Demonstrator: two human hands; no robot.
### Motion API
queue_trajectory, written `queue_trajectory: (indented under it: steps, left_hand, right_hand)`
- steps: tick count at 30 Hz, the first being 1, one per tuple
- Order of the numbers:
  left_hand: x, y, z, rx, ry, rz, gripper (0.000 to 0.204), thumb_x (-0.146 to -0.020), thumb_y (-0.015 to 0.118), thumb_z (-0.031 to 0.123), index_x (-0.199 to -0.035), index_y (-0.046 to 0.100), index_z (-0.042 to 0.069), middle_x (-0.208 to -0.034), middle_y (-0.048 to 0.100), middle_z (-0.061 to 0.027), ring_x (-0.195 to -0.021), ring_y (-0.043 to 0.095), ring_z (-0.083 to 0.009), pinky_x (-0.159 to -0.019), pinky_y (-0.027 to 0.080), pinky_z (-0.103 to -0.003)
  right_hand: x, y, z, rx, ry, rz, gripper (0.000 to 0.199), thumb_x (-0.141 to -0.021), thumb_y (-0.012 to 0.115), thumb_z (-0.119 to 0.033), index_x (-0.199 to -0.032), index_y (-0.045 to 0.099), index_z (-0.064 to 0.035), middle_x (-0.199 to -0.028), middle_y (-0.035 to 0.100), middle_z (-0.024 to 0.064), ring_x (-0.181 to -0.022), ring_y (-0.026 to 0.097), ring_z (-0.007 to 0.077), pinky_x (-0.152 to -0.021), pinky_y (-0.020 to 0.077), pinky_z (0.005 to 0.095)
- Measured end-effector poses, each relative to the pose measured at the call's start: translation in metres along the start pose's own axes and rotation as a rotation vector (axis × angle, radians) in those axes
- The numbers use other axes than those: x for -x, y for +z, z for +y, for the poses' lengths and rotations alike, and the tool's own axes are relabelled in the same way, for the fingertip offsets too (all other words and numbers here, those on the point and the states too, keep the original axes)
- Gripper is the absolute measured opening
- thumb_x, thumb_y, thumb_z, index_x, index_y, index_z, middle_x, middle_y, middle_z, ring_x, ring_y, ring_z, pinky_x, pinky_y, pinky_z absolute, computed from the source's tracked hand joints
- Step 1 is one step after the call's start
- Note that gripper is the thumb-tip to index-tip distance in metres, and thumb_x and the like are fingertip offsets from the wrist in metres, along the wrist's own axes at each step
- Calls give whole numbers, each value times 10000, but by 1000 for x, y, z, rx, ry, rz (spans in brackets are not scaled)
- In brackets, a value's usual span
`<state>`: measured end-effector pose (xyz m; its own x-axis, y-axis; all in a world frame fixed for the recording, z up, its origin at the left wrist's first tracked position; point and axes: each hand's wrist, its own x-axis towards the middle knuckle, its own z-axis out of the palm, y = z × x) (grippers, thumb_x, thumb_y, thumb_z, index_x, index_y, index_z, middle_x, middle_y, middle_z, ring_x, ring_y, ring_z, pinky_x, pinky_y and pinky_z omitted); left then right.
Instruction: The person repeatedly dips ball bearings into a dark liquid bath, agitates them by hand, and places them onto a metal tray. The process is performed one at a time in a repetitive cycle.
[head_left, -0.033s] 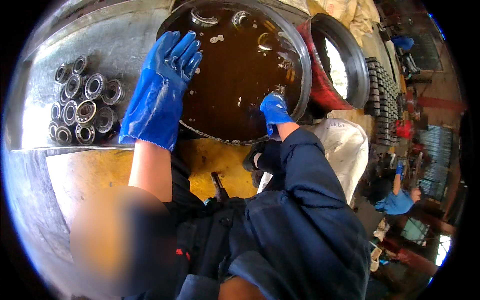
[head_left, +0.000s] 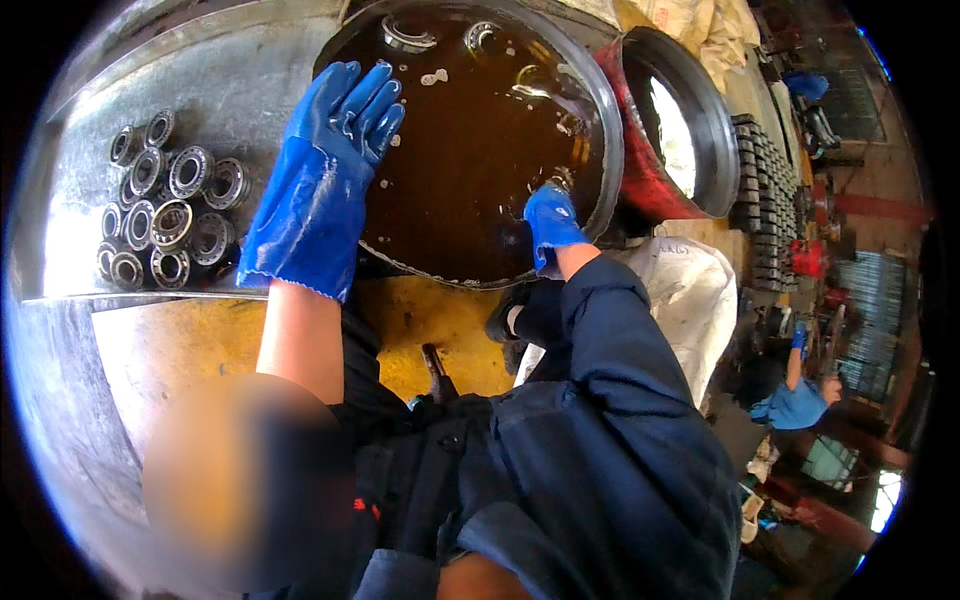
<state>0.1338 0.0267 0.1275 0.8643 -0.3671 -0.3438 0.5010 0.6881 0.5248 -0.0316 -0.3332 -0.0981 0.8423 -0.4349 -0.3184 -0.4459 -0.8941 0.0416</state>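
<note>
A round drum (head_left: 613, 140) holds dark brown liquid (head_left: 460, 150) with small patches of froth. Blue rubber gloves cover both hands. My left hand (head_left: 325, 160) lies at the drum's left rim with its fingers stretched out, holding nothing. At the right side of the drum, my right hand (head_left: 552, 215) dips into the liquid. Its fingers are under the surface, so what they hold, if anything, is hidden. Near the far rim, a bearing (head_left: 408, 38) and a second bearing (head_left: 482, 38) show above the liquid.
Several loose bearings (head_left: 172, 222) are heaped on a metal tray (head_left: 240, 90) at the left. A red drum (head_left: 640, 150) stands to the right, beside a white sack (head_left: 685, 290). Stacked metal parts (head_left: 768, 205) lie beyond. Another person (head_left: 790, 400) is far right.
My right hand has shifted very slightly to the right, and the ripples and reflections around it differ. My left hand stays in place.
</note>
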Motion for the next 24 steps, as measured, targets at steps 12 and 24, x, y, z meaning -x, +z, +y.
queue_trajectory:
  steps: [12, 24]
  left_hand:
    - [1, -6, -7, 4, -70, -43, 492, -1066, 462, 353, -1449, 485, 46, -1481, 536, -201, -1333, 551, -350, -1099, 476, -463]
    - [1, -19, -6, 50, 36, -110, 459, -1047, 502, 337, -1392, 513, 34, -1432, 573, -217, -1285, 585, -368, -1066, 505, -470]
  right_hand:
    - [15, -22, -40, 405, -397, -475, 365, -633, 796, -450, -873, 824, -176, -908, 774, 101, -856, 741, 313, -753, 582, 451]
    - [86, -105, -104, -422, -281, -196, 485, -769, 737, -441, -1048, 751, -44, -1037, 736, 214, -990, 704, 374, -879, 540, 446]
